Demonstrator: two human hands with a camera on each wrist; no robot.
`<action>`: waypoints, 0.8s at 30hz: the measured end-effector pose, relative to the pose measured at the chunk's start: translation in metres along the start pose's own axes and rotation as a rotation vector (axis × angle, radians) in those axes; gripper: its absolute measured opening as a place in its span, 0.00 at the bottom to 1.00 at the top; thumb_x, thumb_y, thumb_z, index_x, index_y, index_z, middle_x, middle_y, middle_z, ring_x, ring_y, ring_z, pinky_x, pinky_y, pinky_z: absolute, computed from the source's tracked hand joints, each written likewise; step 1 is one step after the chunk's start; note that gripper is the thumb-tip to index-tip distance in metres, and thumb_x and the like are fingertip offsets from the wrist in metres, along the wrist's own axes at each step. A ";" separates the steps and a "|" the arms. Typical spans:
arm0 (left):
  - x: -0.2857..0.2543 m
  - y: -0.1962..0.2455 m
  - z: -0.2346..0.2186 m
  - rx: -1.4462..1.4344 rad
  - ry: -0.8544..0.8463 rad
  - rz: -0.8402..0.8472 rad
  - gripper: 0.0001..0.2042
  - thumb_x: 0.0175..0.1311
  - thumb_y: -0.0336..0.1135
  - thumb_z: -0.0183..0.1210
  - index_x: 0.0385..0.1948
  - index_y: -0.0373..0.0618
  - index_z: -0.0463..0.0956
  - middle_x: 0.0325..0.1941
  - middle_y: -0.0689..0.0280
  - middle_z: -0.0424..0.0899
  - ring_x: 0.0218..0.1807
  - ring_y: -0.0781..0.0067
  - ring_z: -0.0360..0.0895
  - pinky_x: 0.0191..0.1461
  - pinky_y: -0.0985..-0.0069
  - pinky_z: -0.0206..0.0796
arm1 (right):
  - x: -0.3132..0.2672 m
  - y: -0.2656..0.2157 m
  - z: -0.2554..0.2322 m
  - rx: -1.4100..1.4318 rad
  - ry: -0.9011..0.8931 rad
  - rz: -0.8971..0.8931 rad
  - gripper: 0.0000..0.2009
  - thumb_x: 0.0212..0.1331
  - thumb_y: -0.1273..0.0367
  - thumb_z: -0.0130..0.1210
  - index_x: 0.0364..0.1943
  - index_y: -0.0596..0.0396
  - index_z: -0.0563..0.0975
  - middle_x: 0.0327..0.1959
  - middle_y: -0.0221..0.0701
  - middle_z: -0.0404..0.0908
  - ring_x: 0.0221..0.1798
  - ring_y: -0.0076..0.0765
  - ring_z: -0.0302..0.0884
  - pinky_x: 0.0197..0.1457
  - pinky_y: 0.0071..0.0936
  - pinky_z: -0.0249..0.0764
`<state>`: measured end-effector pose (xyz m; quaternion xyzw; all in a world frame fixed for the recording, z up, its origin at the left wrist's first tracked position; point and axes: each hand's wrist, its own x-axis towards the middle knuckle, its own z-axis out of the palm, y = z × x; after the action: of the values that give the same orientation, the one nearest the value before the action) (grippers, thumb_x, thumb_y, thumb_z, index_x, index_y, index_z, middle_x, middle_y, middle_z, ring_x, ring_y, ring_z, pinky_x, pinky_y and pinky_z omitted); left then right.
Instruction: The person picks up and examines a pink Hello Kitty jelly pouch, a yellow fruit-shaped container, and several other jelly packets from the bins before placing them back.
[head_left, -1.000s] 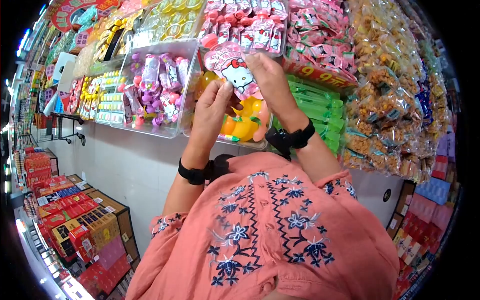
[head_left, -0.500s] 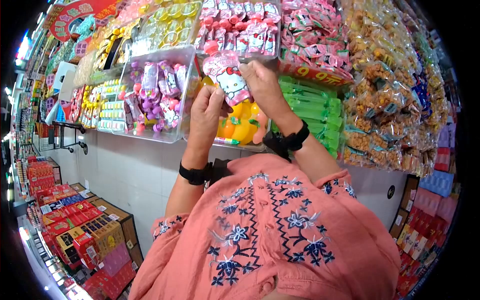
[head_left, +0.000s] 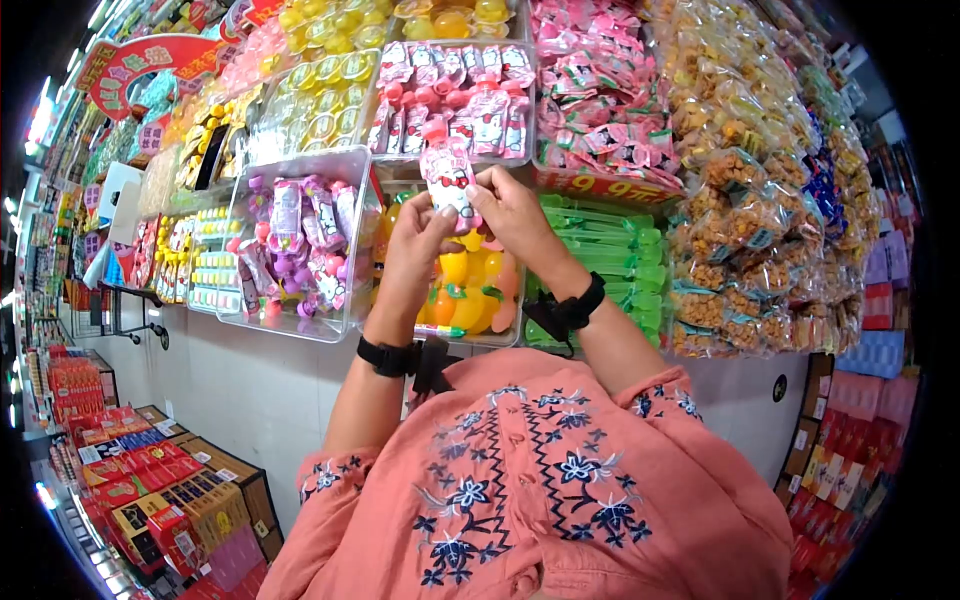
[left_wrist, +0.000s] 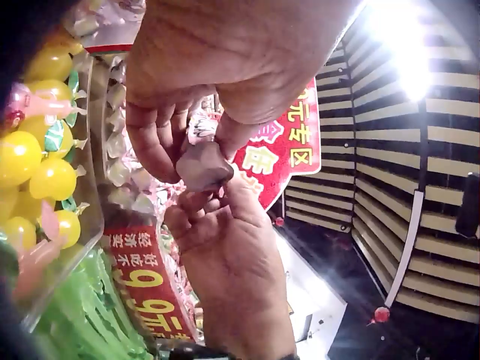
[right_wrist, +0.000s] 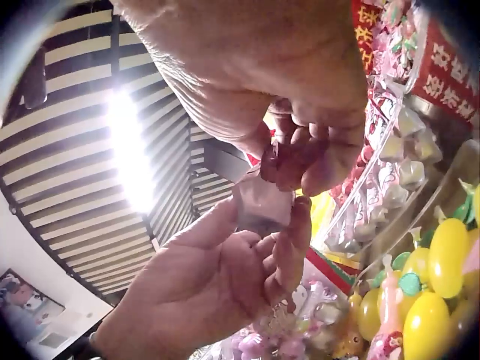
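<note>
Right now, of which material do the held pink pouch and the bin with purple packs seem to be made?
The pink pouch looks like smooth, printed plastic film, perhaps laminated; its printed surface shines softly. The bin seems clear, glossy, rigid plastic: the purple packs show through its wall.

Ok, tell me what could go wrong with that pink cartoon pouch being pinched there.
The pink pouch might slip from the left hand and right hand onto the yellow fruit-shaped items. Squeezing its lower end could crumple it. The right wrist's black strap may catch the green packs beside it.
</note>
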<state>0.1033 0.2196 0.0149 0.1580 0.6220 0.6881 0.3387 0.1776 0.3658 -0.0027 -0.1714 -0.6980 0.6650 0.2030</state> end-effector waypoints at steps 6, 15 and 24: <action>0.080 -0.016 -0.011 0.155 -0.020 0.143 0.24 0.70 0.36 0.57 0.61 0.30 0.63 0.43 0.61 0.81 0.40 0.77 0.79 0.40 0.80 0.74 | 0.043 0.001 -0.009 -0.071 0.054 0.080 0.10 0.65 0.66 0.55 0.38 0.60 0.73 0.26 0.32 0.80 0.27 0.28 0.81 0.27 0.29 0.75; 0.176 -0.020 -0.013 0.801 0.101 0.421 0.21 0.67 0.36 0.57 0.56 0.33 0.69 0.44 0.47 0.81 0.45 0.51 0.80 0.50 0.61 0.70 | 0.113 0.026 -0.013 -0.277 0.205 0.028 0.10 0.59 0.66 0.55 0.33 0.61 0.77 0.26 0.49 0.82 0.33 0.56 0.82 0.38 0.45 0.76; 0.185 -0.031 -0.004 1.177 0.145 0.385 0.15 0.66 0.40 0.52 0.49 0.41 0.73 0.46 0.43 0.80 0.47 0.39 0.79 0.50 0.48 0.71 | 0.135 0.064 -0.013 -0.664 0.206 0.093 0.12 0.59 0.64 0.55 0.35 0.58 0.82 0.33 0.52 0.83 0.41 0.60 0.82 0.46 0.52 0.77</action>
<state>-0.0245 0.3392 -0.0535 0.3802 0.8787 0.2880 0.0215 0.0659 0.4494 -0.0590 -0.3260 -0.8435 0.3893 0.1750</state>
